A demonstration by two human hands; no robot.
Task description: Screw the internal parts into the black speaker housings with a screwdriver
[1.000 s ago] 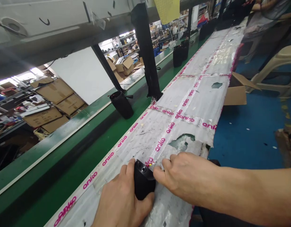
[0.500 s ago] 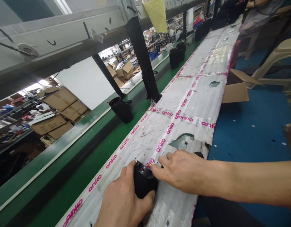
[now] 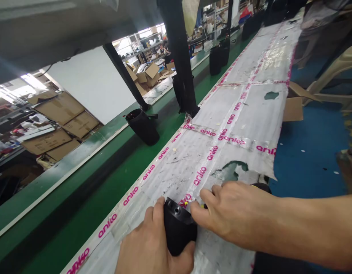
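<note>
My left hand (image 3: 156,243) is wrapped round a black rounded housing (image 3: 180,230), its fingers on the far side and thumb on the near side. The housing looks like a small portable speaker and has a shiny plastic end piece with a round hole. Close beside that end, my right hand (image 3: 230,213) is closed in a pinch. A black-and-yellow tool (image 3: 261,187) shows behind the right hand, with a bit of yellow at the fingers; most of it is hidden. A tiny yellow-and-red piece (image 3: 186,204) sits by the housing's end, too small to name.
White wrapping with pink "anko" tape covers the bench (image 3: 204,152) and has torn holes. Alongside runs a green conveyor (image 3: 107,171) carrying a black cylindrical pouch-like item (image 3: 143,127). A black post (image 3: 180,57) rises at the bench's edge. A cardboard box (image 3: 293,108) and plastic stool (image 3: 336,83) stand right.
The view has shifted slightly. The housing sits a little lower and further right in the picture, still in my left hand. My right hand has moved right, staying near the housing's end.
</note>
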